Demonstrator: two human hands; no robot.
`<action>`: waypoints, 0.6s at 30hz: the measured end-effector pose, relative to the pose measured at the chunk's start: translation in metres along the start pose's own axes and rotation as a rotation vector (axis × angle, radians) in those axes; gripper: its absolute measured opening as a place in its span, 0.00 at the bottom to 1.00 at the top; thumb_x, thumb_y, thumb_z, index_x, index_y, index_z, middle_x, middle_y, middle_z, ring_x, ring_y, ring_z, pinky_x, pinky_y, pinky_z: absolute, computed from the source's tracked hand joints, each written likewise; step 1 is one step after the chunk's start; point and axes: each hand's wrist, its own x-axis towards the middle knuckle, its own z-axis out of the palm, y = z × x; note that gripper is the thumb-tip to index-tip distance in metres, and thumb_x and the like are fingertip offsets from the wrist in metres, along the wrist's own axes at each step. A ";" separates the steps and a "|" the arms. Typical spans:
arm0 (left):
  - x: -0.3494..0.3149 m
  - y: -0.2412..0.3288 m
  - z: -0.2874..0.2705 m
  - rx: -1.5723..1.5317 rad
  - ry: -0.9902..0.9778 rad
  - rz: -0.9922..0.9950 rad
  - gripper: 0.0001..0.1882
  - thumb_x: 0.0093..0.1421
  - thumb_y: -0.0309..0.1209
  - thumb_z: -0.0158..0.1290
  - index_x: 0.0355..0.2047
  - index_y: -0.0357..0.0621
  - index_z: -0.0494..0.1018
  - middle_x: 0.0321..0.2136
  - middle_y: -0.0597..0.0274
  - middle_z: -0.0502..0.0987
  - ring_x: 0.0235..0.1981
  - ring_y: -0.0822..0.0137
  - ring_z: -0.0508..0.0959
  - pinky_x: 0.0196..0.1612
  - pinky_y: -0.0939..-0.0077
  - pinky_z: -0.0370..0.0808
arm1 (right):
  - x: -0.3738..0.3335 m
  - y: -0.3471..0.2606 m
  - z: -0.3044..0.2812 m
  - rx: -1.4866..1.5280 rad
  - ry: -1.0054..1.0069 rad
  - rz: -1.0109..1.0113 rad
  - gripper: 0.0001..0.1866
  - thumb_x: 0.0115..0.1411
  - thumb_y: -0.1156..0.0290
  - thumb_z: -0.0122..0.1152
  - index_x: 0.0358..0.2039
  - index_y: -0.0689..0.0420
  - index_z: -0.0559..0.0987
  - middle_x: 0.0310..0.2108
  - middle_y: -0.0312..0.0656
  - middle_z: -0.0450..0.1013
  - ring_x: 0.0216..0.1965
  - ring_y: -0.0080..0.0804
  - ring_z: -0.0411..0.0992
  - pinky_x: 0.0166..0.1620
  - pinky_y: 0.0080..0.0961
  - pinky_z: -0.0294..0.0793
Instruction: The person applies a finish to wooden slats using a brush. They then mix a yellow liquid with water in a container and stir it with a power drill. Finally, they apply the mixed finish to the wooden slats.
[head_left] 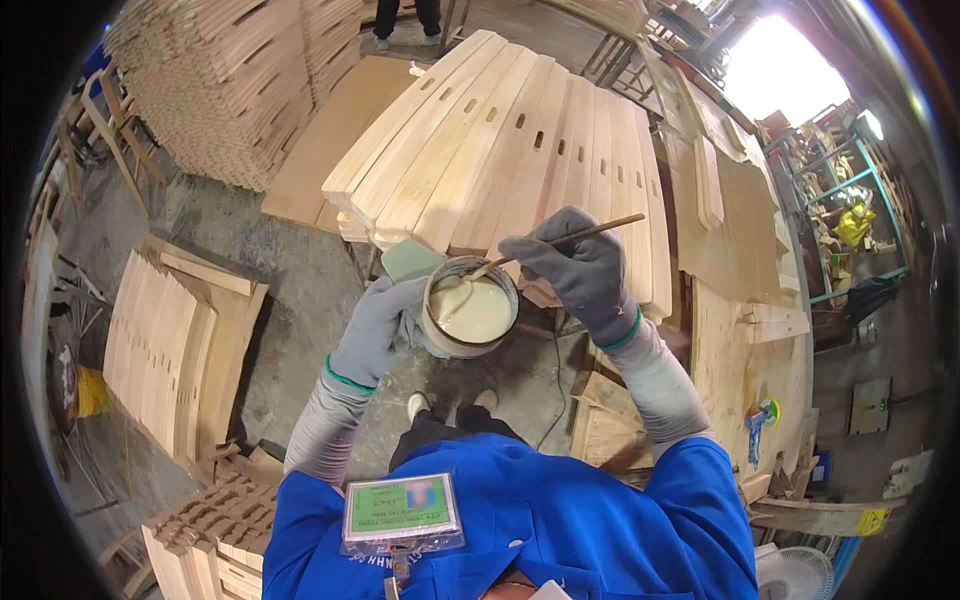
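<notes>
My left hand (380,325), in a grey glove, grips a round pot (472,350) of thick cream-coloured liquid (480,312) by its side. A flat pale green piece (411,260) shows just beyond my left fingers; what it is I cannot tell. In my gloved right hand (583,275) a thin wooden stick (600,229) is pinched, slanting down to the left with its lower end in the liquid. Right beyond both hands lies a row of pale wooden boards (470,150), each with a slot cut near its far end.
A tall stack of wooden pieces (215,90) rises at the far left, beside a cardboard sheet (345,120). More slotted boards (150,350) lean at the left. On the right runs a wooden table (735,370) with a tape roll (768,411). A person's legs (408,18) show at the far edge.
</notes>
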 end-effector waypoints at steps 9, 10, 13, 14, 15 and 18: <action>0.014 0.009 0.009 0.148 -0.137 0.130 0.22 0.50 0.31 0.55 0.46 0.35 0.74 0.41 0.53 0.77 0.43 0.62 0.76 0.48 0.71 0.69 | -0.018 -0.028 -0.037 0.068 -0.100 0.059 0.05 0.56 0.80 0.60 0.32 0.63 0.73 0.31 0.37 0.73 0.36 0.20 0.72 0.42 0.19 0.73; 0.016 0.007 0.010 0.156 -0.137 0.148 0.22 0.50 0.31 0.55 0.46 0.35 0.74 0.41 0.54 0.77 0.44 0.62 0.76 0.48 0.71 0.69 | -0.019 -0.030 -0.040 0.058 -0.114 0.049 0.05 0.56 0.80 0.60 0.33 0.63 0.73 0.33 0.37 0.73 0.37 0.20 0.72 0.44 0.20 0.74; 0.022 -0.001 0.015 0.058 -0.184 0.108 0.28 0.53 0.43 0.52 0.50 0.36 0.72 0.46 0.50 0.75 0.49 0.58 0.74 0.52 0.69 0.68 | -0.022 -0.037 -0.045 0.191 -0.112 0.038 0.06 0.55 0.82 0.61 0.32 0.63 0.73 0.34 0.38 0.73 0.38 0.21 0.72 0.44 0.21 0.73; 0.025 0.000 0.015 0.079 -0.205 0.130 0.29 0.53 0.45 0.53 0.50 0.36 0.72 0.46 0.50 0.75 0.50 0.58 0.74 0.52 0.69 0.68 | -0.024 -0.037 -0.048 0.240 -0.112 0.022 0.06 0.55 0.82 0.61 0.32 0.62 0.73 0.35 0.38 0.73 0.39 0.21 0.72 0.45 0.21 0.73; 0.029 0.002 0.015 0.099 -0.224 0.152 0.31 0.52 0.46 0.53 0.50 0.36 0.72 0.46 0.50 0.75 0.50 0.57 0.74 0.53 0.69 0.67 | -0.025 -0.036 -0.051 0.288 -0.114 0.005 0.06 0.54 0.82 0.61 0.32 0.62 0.73 0.35 0.38 0.73 0.39 0.21 0.72 0.45 0.21 0.73; 0.038 0.006 0.019 0.112 -0.238 0.140 0.28 0.50 0.40 0.56 0.49 0.34 0.72 0.46 0.52 0.75 0.49 0.59 0.73 0.53 0.69 0.67 | -0.026 -0.037 -0.069 0.116 -0.142 -0.069 0.06 0.54 0.82 0.62 0.31 0.62 0.73 0.35 0.38 0.73 0.40 0.22 0.72 0.45 0.22 0.74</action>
